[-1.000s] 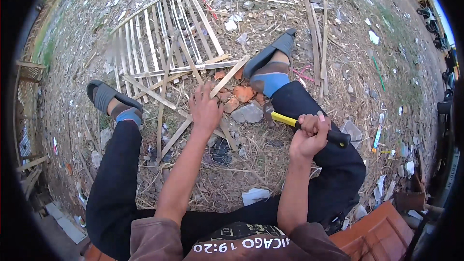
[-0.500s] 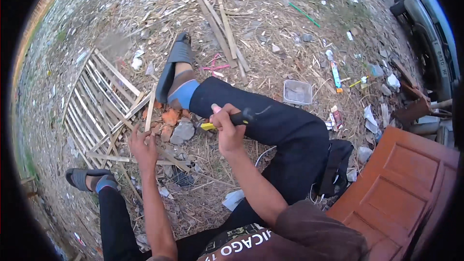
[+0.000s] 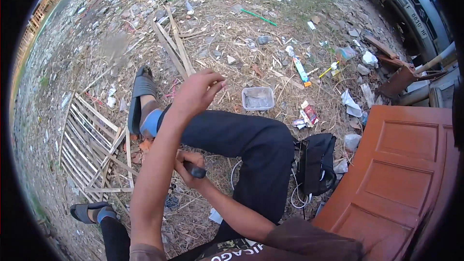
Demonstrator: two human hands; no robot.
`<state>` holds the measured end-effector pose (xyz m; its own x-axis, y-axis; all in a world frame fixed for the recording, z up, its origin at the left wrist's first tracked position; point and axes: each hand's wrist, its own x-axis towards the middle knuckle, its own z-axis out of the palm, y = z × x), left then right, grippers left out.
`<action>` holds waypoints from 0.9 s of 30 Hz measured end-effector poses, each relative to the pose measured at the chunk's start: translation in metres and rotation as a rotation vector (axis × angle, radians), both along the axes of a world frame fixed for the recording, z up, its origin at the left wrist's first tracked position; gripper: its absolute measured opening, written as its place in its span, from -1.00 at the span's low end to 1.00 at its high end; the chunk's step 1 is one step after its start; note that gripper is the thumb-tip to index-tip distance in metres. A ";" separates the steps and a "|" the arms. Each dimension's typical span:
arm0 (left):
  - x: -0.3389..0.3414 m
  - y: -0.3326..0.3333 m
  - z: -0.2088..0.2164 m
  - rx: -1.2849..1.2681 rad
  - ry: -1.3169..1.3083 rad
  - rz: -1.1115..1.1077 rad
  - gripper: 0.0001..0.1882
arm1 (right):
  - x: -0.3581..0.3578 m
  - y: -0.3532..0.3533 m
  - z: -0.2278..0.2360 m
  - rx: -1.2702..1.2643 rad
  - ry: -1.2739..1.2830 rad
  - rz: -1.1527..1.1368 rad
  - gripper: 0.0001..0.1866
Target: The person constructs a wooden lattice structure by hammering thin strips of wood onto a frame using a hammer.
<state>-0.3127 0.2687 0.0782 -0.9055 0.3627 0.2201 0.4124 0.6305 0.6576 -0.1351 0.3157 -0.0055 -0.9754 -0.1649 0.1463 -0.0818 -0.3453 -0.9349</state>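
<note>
My left hand (image 3: 197, 92) is raised over my bent leg, its forearm crossing in front of the tool's far end. The fingers are loosely curled with a gap to the thumb, and nothing shows in them. Below it, my right hand (image 3: 187, 166) is closed around the black handle (image 3: 195, 170) of a tool; the handle's butt points toward me, and the working end is hidden. A lattice of thin wooden strips (image 3: 92, 140) lies on the ground at the left. Beyond the raised hand is a clear plastic container (image 3: 258, 99).
Long wooden slats (image 3: 176, 43) lie ahead amid straw and litter. A black bag (image 3: 316, 164) with a white cable rests beside my knee. The brown panelled door (image 3: 396, 164) takes up the right side, and a parked vehicle (image 3: 406, 9) stands at the far right.
My left hand has left the wooden strips and swung up and right, across the right hand. The right hand has moved down and left, turning the tool. The view has shifted right.
</note>
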 end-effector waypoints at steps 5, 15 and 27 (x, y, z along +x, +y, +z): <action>-0.016 0.052 -0.026 -0.090 -0.048 -0.104 -0.70 | 0.002 0.018 0.000 -0.040 0.167 -0.087 -0.71; 0.046 -0.165 -0.037 -0.285 -0.355 0.295 -0.64 | -0.009 0.015 -0.006 -0.021 -0.051 0.037 -0.72; 0.255 -0.334 -0.109 -0.259 -0.536 0.801 -0.61 | -0.008 0.004 -0.005 -0.132 -0.112 0.073 -0.77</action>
